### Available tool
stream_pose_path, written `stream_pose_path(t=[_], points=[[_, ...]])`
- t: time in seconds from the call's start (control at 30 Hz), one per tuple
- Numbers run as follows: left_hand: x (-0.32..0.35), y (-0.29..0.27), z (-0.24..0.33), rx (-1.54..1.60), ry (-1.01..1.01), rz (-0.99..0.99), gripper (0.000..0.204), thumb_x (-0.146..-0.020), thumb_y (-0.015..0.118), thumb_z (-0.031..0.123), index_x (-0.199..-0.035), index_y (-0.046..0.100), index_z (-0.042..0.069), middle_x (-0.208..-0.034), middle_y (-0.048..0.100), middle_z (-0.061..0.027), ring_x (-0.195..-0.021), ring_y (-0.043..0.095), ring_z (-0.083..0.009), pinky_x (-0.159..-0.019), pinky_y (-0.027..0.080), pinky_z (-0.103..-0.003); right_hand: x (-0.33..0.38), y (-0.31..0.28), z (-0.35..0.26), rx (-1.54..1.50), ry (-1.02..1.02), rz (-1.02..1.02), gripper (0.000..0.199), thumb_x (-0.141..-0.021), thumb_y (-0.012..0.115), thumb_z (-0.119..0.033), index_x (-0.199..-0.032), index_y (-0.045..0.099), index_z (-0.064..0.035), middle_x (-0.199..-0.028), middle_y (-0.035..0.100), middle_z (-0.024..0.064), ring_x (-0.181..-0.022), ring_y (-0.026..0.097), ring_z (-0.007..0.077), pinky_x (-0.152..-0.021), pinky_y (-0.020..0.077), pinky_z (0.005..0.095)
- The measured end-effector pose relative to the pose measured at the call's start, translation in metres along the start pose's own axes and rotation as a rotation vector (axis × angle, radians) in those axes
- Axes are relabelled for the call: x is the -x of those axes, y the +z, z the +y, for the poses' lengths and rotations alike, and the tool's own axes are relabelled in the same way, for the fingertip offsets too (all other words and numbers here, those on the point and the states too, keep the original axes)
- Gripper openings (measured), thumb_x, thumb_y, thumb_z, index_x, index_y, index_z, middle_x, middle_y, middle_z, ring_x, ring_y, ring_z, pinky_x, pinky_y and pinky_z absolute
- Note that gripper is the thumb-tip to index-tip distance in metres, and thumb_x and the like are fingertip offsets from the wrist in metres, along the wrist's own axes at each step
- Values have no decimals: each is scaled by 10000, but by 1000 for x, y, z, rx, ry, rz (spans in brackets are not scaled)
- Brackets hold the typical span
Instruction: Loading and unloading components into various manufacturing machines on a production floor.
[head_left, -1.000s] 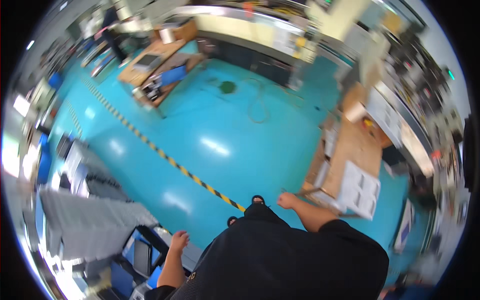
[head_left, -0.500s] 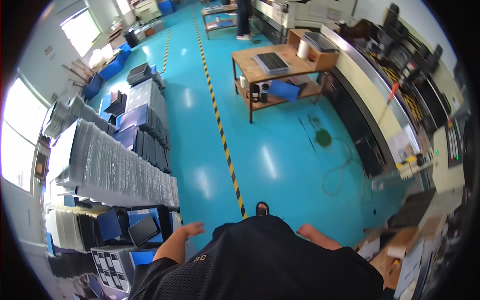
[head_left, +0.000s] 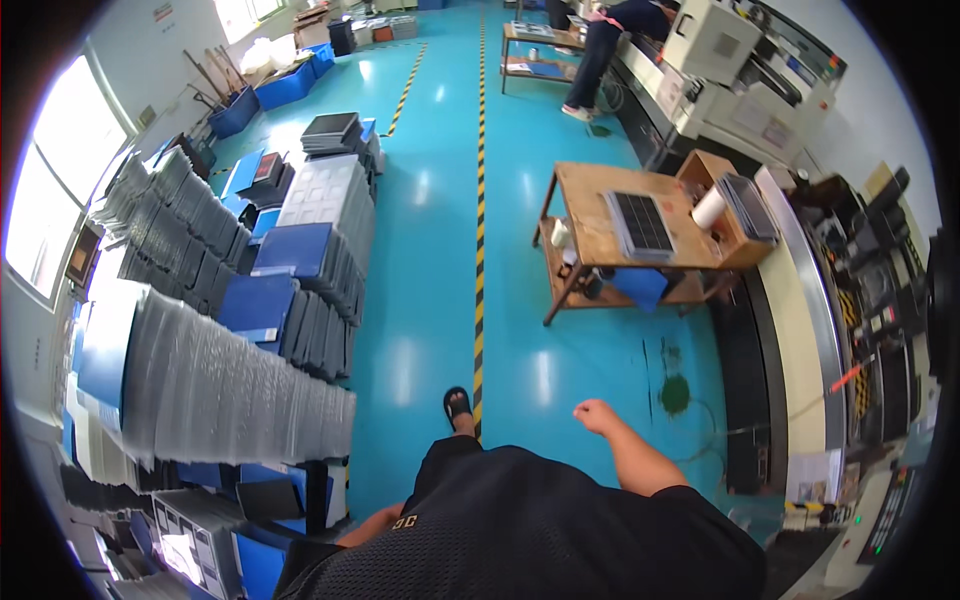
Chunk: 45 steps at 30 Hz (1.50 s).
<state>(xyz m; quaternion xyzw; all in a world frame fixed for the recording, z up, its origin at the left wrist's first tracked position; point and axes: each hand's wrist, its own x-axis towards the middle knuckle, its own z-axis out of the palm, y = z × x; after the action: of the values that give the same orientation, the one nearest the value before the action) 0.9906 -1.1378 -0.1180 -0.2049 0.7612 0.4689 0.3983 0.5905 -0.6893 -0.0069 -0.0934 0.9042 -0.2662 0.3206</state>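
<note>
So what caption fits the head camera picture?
Person walking a teal floor, right hand swinging free, beside stacked grey trays.

I look down on a workshop with a glossy teal floor (head_left: 430, 250) that mirrors pale patches of light. A yellow-and-black striped line (head_left: 480, 200) runs along the floor toward the far end, with a second striped line (head_left: 405, 90) to its left. Bright windows (head_left: 45, 200) fill the left wall. Below them stand rows of stacked grey trays (head_left: 220, 390) and blue bins (head_left: 290, 250). A wooden surface (head_left: 600, 215) with a lower shelf stands right of the line, a dark gridded panel (head_left: 642, 222) near its right edge. Cream-coloured machines (head_left: 740, 70) and a long bench (head_left: 810, 300) line the right wall. A dark green stain (head_left: 676, 393) marks the floor.
</note>
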Motion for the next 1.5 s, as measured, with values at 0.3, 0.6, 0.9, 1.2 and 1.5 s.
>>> stream_pose_path(t=[0.3,0.6,0.9,1.2,1.5], points=[[-128,-396,191,0,76,601,292,-847,600,206,-1057,682,20,-995,699,-184,-941,661,-313,-826,523,-405,-178,-43,-43,131,240,-275,338,-874,644,-378,-999,736,-78,-879,713,134,-667,684,268,-668,549,408],[-270,-561,333,137,-51,413,457,-846,654,263,-1238,611,31,-1193,646,-179,-1097,624,-298,-931,500,-385,-433,-149,-100,238,217,-399,390,-890,631,-375,-997,724,-11,-932,712,151,-639,697,279,-635,563,421],[-376,-642,420,203,-207,-120,510,-824,687,350,-1275,623,120,-1190,665,-99,-1093,624,-266,-948,493,-379,-775,-370,-312,349,-85,-163,331,-832,634,-383,-984,723,-103,-963,704,156,-886,683,308,-774,539,418],[-554,-896,534,373,-66,85,493,-801,714,359,-1203,667,79,-1062,714,-110,-1040,648,-213,-938,494,-344,-1031,-427,-447,183,-75,-87,286,-850,684,-306,-1007,720,-69,-847,715,137,-762,674,251,-724,537,394],[-633,-1293,845,-95,147,-163,1050,-769,813,291,-1548,139,85,-1515,358,-217,-1400,359,-316,-1108,359,-415,-1162,-499,-441,-200,650,-187,310,-841,688,-314,-927,711,-16,-788,686,81,-678,626,230,-660,523,382]])
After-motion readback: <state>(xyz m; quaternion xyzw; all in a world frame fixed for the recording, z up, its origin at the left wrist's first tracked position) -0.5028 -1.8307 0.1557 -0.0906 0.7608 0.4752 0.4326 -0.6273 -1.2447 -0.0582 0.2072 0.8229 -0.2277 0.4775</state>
